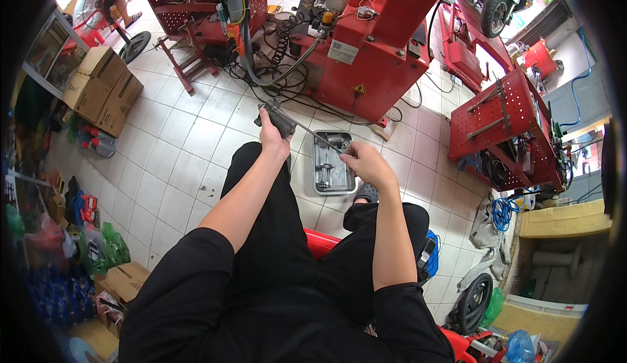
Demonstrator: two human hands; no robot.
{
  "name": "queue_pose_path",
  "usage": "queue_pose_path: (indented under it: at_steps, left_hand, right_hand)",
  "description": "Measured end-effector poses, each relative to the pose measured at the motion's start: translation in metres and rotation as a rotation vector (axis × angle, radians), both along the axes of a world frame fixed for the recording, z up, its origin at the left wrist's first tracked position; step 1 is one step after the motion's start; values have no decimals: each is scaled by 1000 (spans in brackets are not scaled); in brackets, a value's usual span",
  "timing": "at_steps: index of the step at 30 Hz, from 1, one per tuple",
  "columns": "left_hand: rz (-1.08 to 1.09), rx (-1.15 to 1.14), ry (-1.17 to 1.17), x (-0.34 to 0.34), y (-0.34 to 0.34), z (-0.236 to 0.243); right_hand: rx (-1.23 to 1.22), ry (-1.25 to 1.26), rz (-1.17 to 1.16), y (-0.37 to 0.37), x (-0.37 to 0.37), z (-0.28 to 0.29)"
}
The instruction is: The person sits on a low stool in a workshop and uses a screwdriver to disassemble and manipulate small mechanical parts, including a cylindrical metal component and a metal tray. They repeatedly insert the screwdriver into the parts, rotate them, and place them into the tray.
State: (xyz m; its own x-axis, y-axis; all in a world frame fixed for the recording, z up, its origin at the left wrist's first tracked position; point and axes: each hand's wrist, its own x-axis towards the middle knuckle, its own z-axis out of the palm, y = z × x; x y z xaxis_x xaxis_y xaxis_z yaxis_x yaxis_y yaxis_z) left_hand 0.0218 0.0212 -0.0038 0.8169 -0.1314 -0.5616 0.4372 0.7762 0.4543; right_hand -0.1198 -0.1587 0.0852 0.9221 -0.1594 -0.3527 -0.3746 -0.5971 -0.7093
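Note:
My left hand (273,140) is closed around a dark, cylindrical metal part (283,125), held above the tiles in front of my left knee. From that part a long, thin metal rod (313,133) slants down to the right. The fingers of my right hand (369,166) pinch its lower end. Whether the rod is fixed into the cylinder or only touches it, I cannot tell. Below the rod lies a grey metal tray (336,192) on the floor, with several small metal parts (324,172) in it. My right hand hangs over its right edge.
A red machine (366,69) stands ahead, with black hoses and cables (261,79) on the floor beside it. At right is a red perforated cart (486,125). Cardboard boxes (102,89) stand at left. I sit on a red seat (320,242); another person (98,7) sits far left.

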Motion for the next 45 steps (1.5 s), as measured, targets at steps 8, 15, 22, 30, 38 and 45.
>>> queue_pose_path:
  at_steps: [8,15,22,30,38,45]
  left_hand:
    - [-11,12,-4,0,1,-1]
    - [-17,1,-22,0,-2,-2]
    - [-57,23,-64,3,4,-10]
    - [-58,29,-45,0,1,-6]
    - [-87,28,-80,1,2,-9]
    - [-30,3,-43,-2,-1,1]
  right_hand:
    - [-87,-79,-13,11,0,6]
    - [-50,24,3,8,5,-6]
    - [-84,-89,-11,24,4,12]
    - [-133,-20,-14,23,7,-1]
    - [-118,-158,-35,25,5,-7]
    - [-121,-117,-57,32,7,3]
